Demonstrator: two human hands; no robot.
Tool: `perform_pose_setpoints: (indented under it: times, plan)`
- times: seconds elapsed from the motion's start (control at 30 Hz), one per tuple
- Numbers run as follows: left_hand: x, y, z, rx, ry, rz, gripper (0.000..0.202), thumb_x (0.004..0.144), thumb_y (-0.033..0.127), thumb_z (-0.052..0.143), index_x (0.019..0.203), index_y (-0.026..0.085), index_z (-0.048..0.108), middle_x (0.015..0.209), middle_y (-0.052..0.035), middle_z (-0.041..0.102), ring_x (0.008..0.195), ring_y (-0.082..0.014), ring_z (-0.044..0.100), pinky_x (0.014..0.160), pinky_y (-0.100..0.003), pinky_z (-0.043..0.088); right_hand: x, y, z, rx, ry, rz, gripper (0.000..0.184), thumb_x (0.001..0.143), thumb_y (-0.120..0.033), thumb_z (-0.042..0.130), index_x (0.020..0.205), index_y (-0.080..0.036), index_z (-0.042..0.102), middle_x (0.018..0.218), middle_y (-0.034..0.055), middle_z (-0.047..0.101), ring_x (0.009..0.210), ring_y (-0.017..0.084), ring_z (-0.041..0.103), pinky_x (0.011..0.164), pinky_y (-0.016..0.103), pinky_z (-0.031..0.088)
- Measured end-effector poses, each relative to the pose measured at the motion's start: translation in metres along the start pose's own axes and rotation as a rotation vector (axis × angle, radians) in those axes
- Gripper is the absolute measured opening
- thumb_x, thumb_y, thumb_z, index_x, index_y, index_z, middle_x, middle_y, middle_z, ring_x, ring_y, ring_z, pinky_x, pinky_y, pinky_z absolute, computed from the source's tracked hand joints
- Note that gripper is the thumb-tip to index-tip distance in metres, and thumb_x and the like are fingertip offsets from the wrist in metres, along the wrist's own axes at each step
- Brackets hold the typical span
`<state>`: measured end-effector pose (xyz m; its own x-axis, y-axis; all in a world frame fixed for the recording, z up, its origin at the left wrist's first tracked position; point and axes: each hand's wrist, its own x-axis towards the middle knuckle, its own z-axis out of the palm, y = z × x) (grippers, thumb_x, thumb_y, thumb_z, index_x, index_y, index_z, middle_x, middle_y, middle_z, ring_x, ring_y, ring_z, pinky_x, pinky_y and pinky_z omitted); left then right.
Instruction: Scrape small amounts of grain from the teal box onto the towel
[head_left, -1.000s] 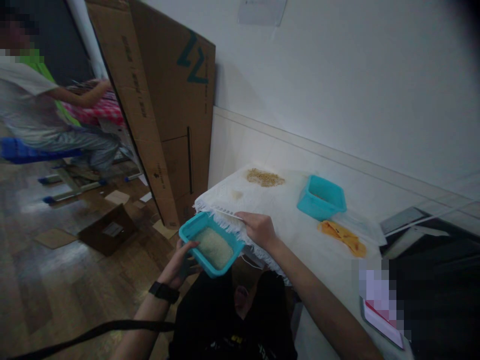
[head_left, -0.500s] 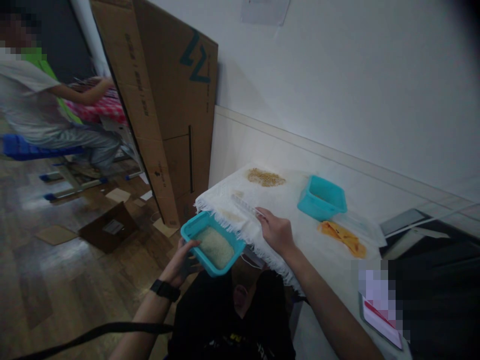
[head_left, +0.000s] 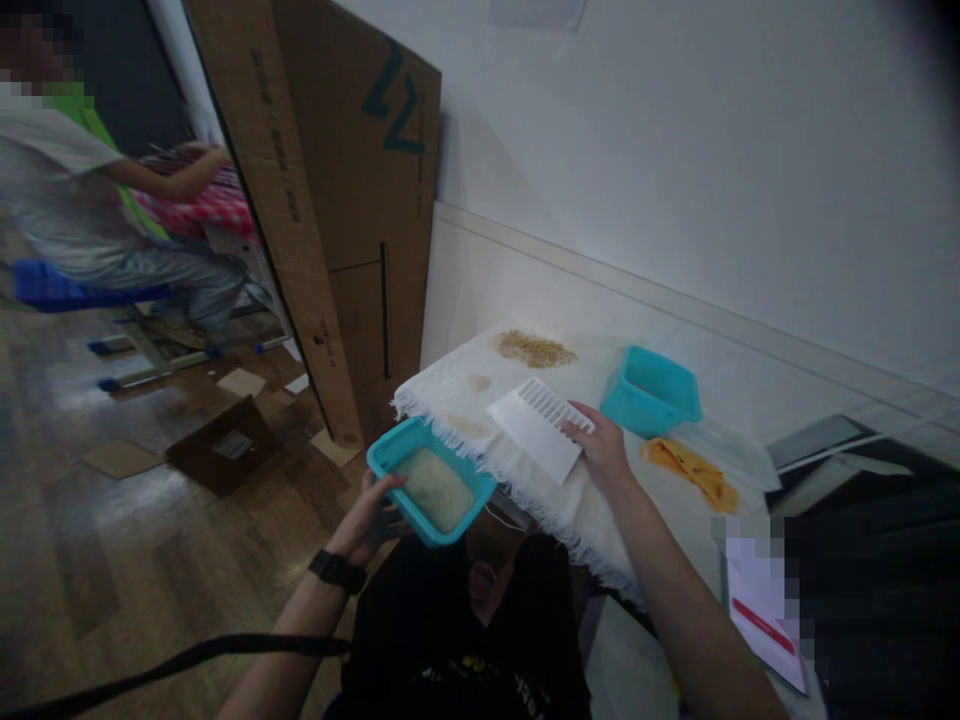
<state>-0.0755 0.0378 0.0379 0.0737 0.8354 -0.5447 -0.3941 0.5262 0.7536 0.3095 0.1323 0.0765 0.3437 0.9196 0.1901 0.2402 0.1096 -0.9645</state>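
Observation:
My left hand (head_left: 369,518) grips a teal plastic tub (head_left: 430,490) of white rice, held just below the near edge of a table covered by a fringed white cloth (head_left: 517,475). My right hand (head_left: 602,447) holds a flat white comb-edged scraper (head_left: 538,428) by its right end, lifted over the cloth. A small smear of rice (head_left: 469,427) lies on the cloth next to the scraper. A pile of brown grain (head_left: 537,349) sits at the far end of the cloth.
A second teal tub (head_left: 651,391) stands on the table, with an orange rag (head_left: 690,472) and a clear bag beside it. A tall cardboard box (head_left: 330,190) leans on the wall. Another person (head_left: 90,200) sits far left. A phone (head_left: 765,625) lies near right.
My right hand has lifted the scraper off the cloth's edge and drawn it right, turning its flat face towards me. The tub of rice stays under the table edge.

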Motion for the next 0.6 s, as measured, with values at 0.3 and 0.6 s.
perform_pose_setpoints:
  times: [0.3, 0.6]
  plan:
    - [-0.002, 0.0, 0.003, -0.011, -0.005, -0.001, 0.045, 0.083, 0.036, 0.074, 0.116, 0.032, 0.044, 0.103, -0.0034, 0.061, 0.079, -0.0238, 0.07, 0.068, -0.041, 0.061, -0.019, 0.006, 0.013, 0.113, -0.063, 0.17, 0.078, 0.045, -0.049, 0.099, 0.113, -0.017, 0.079, 0.081, 0.0046, 0.08, 0.07, 0.022, 0.069, 0.068, 0.036, 0.057]
    - [-0.005, 0.003, 0.007, -0.018, 0.01, -0.013, 0.051, 0.079, 0.036, 0.077, 0.118, 0.032, 0.045, 0.101, -0.0043, 0.061, 0.08, -0.0257, 0.07, 0.07, -0.044, 0.062, -0.056, -0.009, 0.031, 0.012, -0.209, 0.064, 0.073, 0.058, -0.055, 0.095, 0.118, -0.016, 0.08, 0.088, 0.0073, 0.082, 0.069, 0.023, 0.071, 0.068, 0.037, 0.058]
